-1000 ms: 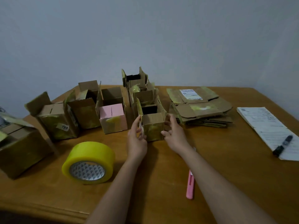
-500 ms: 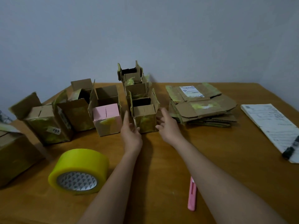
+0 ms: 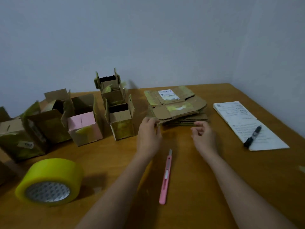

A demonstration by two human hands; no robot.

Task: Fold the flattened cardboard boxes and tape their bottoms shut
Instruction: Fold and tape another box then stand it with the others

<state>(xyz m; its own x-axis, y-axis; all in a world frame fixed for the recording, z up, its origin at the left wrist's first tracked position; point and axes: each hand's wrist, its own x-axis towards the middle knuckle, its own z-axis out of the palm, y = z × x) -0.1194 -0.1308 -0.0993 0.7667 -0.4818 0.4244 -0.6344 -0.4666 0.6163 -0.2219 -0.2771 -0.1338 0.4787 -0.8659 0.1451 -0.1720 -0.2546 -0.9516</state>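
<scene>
A stack of flattened cardboard boxes [image 3: 179,109] lies at the back of the wooden table [image 3: 206,187], right of centre. My left hand [image 3: 148,136] touches the stack's near left corner with its fingertips. My right hand [image 3: 204,137] hovers at the stack's front edge, fingers loosely curled and holding nothing. Left of my hands, a small folded box [image 3: 123,124] stands upright with its top flaps open. A yellow tape roll [image 3: 49,180] lies at the near left.
A pink utility knife [image 3: 165,177] lies between my forearms. Several folded boxes, one of them pink [image 3: 85,128], stand in a row at the left. Two more small boxes [image 3: 112,91] sit behind the nearest one. Papers [image 3: 239,116] with a black marker [image 3: 252,136] lie at the right.
Both hands let go of the small folded box and moved right to the stack of flattened boxes. The box stays standing in the row.
</scene>
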